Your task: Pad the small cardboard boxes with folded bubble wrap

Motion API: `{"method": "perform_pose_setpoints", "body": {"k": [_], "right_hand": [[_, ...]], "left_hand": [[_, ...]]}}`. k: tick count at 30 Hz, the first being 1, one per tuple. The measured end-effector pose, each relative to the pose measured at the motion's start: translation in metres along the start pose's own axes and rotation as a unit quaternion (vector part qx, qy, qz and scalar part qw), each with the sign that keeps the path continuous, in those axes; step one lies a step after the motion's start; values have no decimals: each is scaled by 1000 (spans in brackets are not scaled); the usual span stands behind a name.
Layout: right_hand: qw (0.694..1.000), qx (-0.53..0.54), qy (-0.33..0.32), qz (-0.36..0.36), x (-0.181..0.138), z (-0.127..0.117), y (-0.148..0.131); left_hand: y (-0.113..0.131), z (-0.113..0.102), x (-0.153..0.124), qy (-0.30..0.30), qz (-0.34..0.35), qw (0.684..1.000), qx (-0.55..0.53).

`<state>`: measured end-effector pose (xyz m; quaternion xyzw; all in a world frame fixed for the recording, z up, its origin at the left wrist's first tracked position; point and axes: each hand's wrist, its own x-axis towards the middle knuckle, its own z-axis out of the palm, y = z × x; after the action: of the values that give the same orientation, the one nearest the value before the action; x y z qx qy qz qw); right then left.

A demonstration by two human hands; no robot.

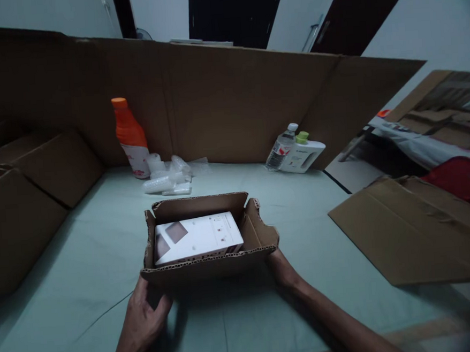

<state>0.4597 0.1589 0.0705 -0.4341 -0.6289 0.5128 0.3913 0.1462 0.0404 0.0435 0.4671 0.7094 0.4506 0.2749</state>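
Note:
An open cardboard box (217, 271) with rough-cut edges is in front of me, in the middle of the head view. Inside lies a white printed carton (199, 237), which leaves a gap at the right end. My left hand (142, 319) grips the box's front left corner, its fingertips hidden behind the cardboard and its thumb pointing right. At the lower right corner, my right hand (282, 268) supports the box. The box hides most of that hand's fingers.
An orange-topped bottle (131, 140) and bubble wrap (168, 178) stand behind, left. A clear water bottle (282, 148) and a white green-capped jug (303, 155) lean at the back right. Large cartons (24, 212) flank the left; a cardboard flap (408, 233) juts in right.

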Motion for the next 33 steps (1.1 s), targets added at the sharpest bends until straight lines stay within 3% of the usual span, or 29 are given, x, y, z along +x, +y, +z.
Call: {"method": "perform_pose_setpoints", "body": {"k": [6, 11, 15, 18, 22, 28, 31, 33], "right_hand": [[999, 51, 11, 15, 9, 39, 2], [998, 31, -40, 21, 29, 73, -2], [996, 17, -85, 9, 62, 74, 2], [997, -34, -69, -14, 105, 64, -1], [986, -136, -28, -90, 193, 71, -21], [947, -261, -51, -177, 334, 144, -55], [915, -348, -78, -190, 374, 174, -63], [914, -355, -64, -183, 382, 176, -66]], "left_hand": [[0, -5, 32, 10, -43, 996, -76], [-2, -23, 58, 106, -85, 984, -114], [-10, -26, 56, 147, -96, 978, -110], [-19, -23, 55, 140, -121, 977, -108], [-29, -21, 58, 131, -144, 977, -85], [-51, -18, 55, 120, -161, 980, -15], [-64, -19, 52, 108, -145, 984, 3], [-70, -20, 51, 103, -135, 985, 17]]}}
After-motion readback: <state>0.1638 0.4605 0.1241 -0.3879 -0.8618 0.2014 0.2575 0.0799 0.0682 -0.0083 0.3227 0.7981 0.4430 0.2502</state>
